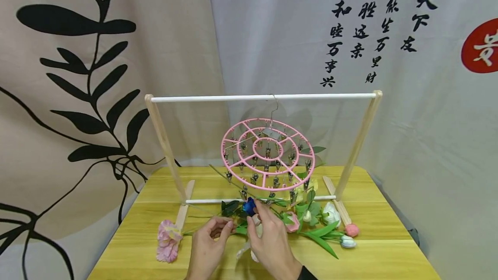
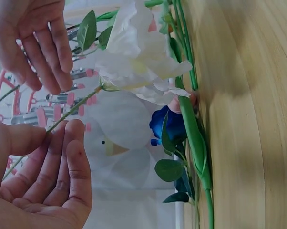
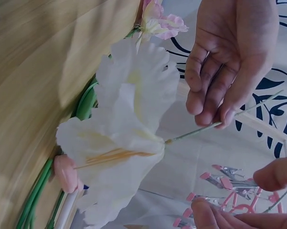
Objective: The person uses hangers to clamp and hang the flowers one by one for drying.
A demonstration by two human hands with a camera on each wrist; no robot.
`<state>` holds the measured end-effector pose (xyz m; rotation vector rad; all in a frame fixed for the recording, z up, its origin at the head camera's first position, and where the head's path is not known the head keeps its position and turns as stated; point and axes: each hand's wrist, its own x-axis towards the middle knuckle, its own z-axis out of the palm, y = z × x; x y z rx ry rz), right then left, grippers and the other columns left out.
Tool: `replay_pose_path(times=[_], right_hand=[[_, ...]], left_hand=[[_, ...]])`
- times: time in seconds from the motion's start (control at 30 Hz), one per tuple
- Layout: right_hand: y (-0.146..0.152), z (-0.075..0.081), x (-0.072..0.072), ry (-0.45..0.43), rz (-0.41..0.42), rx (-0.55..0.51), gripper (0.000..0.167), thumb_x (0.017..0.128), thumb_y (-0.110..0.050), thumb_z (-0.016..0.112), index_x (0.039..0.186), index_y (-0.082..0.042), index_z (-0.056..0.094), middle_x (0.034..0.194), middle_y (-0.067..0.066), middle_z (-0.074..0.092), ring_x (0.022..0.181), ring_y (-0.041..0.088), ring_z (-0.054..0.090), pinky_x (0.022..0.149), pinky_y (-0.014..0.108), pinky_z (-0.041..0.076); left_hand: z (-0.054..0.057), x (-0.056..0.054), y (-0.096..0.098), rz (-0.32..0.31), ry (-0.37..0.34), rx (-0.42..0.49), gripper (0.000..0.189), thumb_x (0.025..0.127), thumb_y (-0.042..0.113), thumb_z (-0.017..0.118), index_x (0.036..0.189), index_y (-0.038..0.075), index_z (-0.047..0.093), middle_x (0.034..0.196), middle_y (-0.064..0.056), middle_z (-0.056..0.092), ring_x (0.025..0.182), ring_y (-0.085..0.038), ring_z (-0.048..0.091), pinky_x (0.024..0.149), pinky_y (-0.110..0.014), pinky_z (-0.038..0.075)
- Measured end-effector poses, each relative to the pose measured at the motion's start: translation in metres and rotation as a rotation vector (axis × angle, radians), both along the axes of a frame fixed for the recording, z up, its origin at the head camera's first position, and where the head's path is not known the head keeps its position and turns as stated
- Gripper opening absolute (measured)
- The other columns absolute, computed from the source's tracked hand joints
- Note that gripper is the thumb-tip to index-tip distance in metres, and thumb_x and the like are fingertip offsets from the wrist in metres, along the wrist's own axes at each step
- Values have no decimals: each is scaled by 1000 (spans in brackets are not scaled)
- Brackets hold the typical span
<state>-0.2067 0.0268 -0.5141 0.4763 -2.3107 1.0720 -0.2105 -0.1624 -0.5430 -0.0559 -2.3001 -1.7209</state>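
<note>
My left hand (image 1: 208, 243) pinches the thin green stem of a white artificial flower (image 2: 138, 62) between thumb and fingers. The bloom has wide ruffled petals, and yellow stamens show in the right wrist view; in the head view my right hand (image 1: 272, 239) covers most of it. Held apart from the stem, the right hand has its fingers extended and nothing between them. Just beyond the hands a blue rose (image 1: 249, 206) with dark leaves lies on the table. A pink round clip hanger (image 1: 268, 174) hangs above and behind the hands.
The hanger hooks onto the white bar (image 1: 218, 98) of a wooden-sided rack, its metal clips dangling. Several artificial flowers lie across the table (image 1: 128, 245): a pink ruffled bloom (image 1: 168, 241) at left, and a white tulip (image 1: 347, 241) and a pink bud (image 1: 352, 230) at right.
</note>
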Motion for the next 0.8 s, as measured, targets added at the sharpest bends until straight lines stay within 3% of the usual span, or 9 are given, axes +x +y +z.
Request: replay_pose_path(times=[0.13, 0.4, 0.53, 0.8], right_hand=[[4, -1, 0, 3, -33, 1, 48, 109, -5, 80, 153, 8, 68, 138, 24, 82, 114, 31, 87, 90, 45, 74], [10, -3, -3, 15, -53, -19, 57, 112, -10, 78, 162, 11, 59, 156, 28, 73, 137, 42, 78, 106, 57, 69], [11, -6, -3, 6, -41, -30, 59, 115, -15, 74, 165, 10, 55, 161, 29, 69, 143, 44, 74, 111, 59, 66], [12, -8, -6, -8, -95, -142, 51, 117, -20, 73, 162, 2, 61, 147, 21, 79, 127, 37, 82, 102, 56, 70]], left_hand=[[2, 0, 0, 7, 7, 1, 8, 110, 18, 85, 108, 10, 85, 96, -1, 88, 89, -14, 85, 82, -21, 67], [8, 1, 2, 34, 34, 8, 12, 111, 23, 84, 108, 11, 84, 97, -2, 88, 88, -15, 84, 82, -22, 67], [8, 1, 5, 20, 52, 18, 7, 109, 17, 85, 107, 11, 84, 95, 1, 87, 86, -8, 82, 80, -23, 67], [13, 3, 14, -7, 58, 10, 5, 109, 18, 86, 107, 13, 84, 95, 0, 87, 85, -5, 81, 80, -24, 68]])
